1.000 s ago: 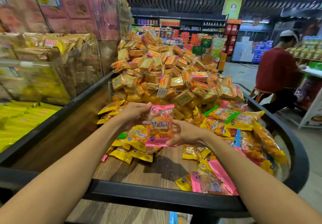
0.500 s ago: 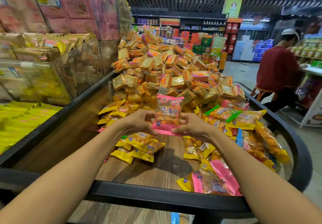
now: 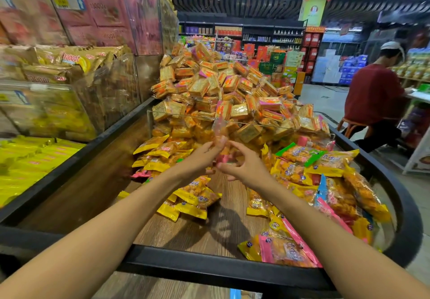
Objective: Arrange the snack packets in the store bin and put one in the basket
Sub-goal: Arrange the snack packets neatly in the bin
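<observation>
A pink snack packet stands edge-on and motion-blurred above the middle of the wooden store bin. My left hand pinches it between its fingertips. My right hand is just right of it with fingers spread, touching the packet's lower pink edge. Loose yellow packets lie under my hands, and more yellow, pink and green packets are heaped along the bin's right side. No basket is in view.
A clear divider holds back a tall pile of orange biscuit packs. Acrylic bins of pink and yellow snacks stand at left. A person in a red shirt sits at right by the aisle.
The pink packet has turned from facing me to edge-on and risen slightly toward the divider. My hands came closer together, and my right hand's fingers have spread off the packet.
</observation>
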Demonstrator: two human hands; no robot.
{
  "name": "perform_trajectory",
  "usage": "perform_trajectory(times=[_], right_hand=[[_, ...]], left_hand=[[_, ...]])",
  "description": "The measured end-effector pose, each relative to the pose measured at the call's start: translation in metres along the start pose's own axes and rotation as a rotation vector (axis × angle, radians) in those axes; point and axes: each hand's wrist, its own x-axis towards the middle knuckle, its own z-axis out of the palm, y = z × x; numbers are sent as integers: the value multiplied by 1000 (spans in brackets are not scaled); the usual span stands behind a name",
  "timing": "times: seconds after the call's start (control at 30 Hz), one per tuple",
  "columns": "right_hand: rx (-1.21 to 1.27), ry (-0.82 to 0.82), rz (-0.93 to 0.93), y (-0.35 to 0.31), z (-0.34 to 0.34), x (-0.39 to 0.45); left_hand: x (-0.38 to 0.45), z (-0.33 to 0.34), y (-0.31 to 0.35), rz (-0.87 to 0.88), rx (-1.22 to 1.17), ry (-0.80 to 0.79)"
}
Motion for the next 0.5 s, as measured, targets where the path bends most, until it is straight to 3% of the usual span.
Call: perform_trajectory(times=[0.07, 0.17, 0.23, 0.37, 0.5], right_hand=[[-11, -49, -32, -3, 3, -2], [64, 162, 30, -6, -1, 4], [150, 255, 143, -7, -10, 8], [428, 224, 230, -11, -20, 6], [451, 242, 191, -10, -20, 4]], left_hand=[[2, -1, 0, 0, -77, -2], [1, -6, 3, -52, -185, 9], [-1, -8, 7, -98, -267, -72], [-6, -7, 9, -164, -324, -260], [-5, -9, 8, -128, -269, -223]])
